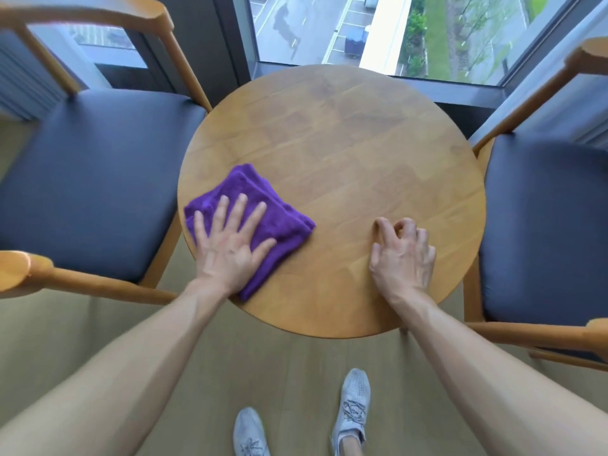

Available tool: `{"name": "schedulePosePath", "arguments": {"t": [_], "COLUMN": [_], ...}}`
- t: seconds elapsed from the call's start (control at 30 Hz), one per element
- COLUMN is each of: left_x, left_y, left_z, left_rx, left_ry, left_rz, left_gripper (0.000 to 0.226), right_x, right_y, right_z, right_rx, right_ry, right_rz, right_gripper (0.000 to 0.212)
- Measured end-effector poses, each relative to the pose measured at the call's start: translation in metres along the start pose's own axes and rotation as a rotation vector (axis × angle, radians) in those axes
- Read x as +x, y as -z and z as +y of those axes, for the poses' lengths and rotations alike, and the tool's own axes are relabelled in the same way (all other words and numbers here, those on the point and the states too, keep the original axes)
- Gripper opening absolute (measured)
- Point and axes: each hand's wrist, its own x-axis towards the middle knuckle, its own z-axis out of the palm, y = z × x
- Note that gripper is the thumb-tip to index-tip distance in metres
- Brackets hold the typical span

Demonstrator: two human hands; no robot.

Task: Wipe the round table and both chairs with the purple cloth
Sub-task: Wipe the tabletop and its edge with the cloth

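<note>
- Big windows [378, 31] fill the far wall, looking down on a road and a strip of green, and the pale floor [289, 383] runs right up to them.
- Dead centre stands the round table [362, 153], warm wood, wedged between two chairs.
- Left chair [95, 179]: dark padded seat, wooden arms and back rail, its seat edge just beside the table rim.
- Right chair [546, 225]: same build, same dark seat, tucked close on the other side.
- Purple cloth [279, 222] lies folded on the table's near-left part, one corner reaching the rim.
- Left hand [230, 245] is flat on top of it, fingers straight and spread, palm pressing down — no curl, no pinch.
- Right hand [403, 255] sits on bare wood well apart from the cloth, fingers curled under, fingertips touching the tabletop, holding nothing.
- Down below, two grey laced shoes [352, 409] stand on the floor at the table's near edge.
</note>
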Motion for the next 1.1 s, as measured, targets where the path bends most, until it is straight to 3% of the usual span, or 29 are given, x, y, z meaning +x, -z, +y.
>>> {"name": "schedulePosePath", "arguments": {"t": [0.2, 0.43, 0.57, 0.7, 0.9, 1.1], "left_x": [0.014, -0.057, -0.087, -0.088, -0.050, -0.007], "left_y": [-0.003, -0.015, -0.020, -0.014, -0.004, 0.002], "left_z": [0.066, 0.112, 0.103, 0.086, 0.051, 0.029], "left_rx": [-0.118, -0.070, -0.064, -0.092, -0.130, -0.143], "left_ry": [0.382, 0.078, 0.042, 0.100, 0.379, 0.434], "left_rz": [0.028, 0.099, 0.117, 0.066, -0.037, -0.037], "left_gripper": [0.075, 0.079, 0.078, 0.072, 0.072, 0.071], "right_x": [0.008, 0.017, 0.020, 0.019, 0.020, 0.029], "right_y": [-0.004, -0.020, -0.026, -0.023, -0.015, -0.010], "right_z": [-0.002, -0.018, -0.031, -0.038, -0.039, -0.043], "right_rx": [0.002, 0.151, 0.177, 0.148, 0.088, 0.072], "right_ry": [0.041, 0.078, 0.052, 0.045, 0.053, 0.035], "right_rz": [0.028, 0.094, 0.101, 0.056, -0.043, -0.086], "right_gripper": [0.035, 0.043, 0.045, 0.049, 0.053, 0.058]}}
